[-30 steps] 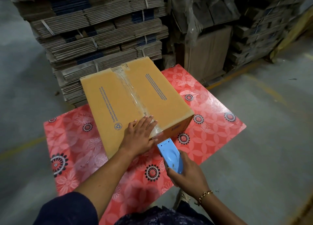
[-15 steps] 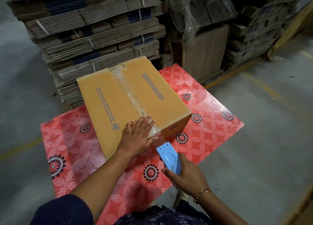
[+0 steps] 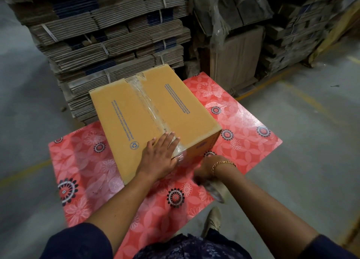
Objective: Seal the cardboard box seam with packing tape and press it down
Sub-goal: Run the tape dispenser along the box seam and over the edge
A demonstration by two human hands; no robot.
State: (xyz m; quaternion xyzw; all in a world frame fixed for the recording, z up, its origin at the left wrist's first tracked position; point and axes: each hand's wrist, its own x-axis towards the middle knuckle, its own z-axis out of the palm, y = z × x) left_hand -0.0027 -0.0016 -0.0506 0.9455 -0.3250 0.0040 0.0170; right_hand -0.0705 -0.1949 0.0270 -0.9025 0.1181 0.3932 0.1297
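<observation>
A closed cardboard box (image 3: 175, 104) sits on a red floral table (image 3: 245, 126). A strip of clear packing tape (image 3: 149, 106) runs along its top seam and folds over the near edge. My left hand (image 3: 159, 157) lies flat on the box top at that near edge, fingers spread across the tape end. My right hand (image 3: 204, 168), with a gold bracelet, is blurred against the box's near side face just below the tape end. Its fingers are turned away from me, so I cannot see whether it holds anything. No blue tape dispenser shows.
Strapped bundles of flattened cardboard (image 3: 109, 36) are stacked high right behind the table. Plastic-wrapped cartons (image 3: 233, 15) and an upright cardboard sheet (image 3: 237, 59) stand at the back right. Grey concrete floor with yellow lines surrounds the table. My shoes (image 3: 213, 218) show below the table's near corner.
My right hand has swung up from the table in front of the box to the box's near side face, and the blue dispenser it held is no longer visible. The left hand has stayed put.
</observation>
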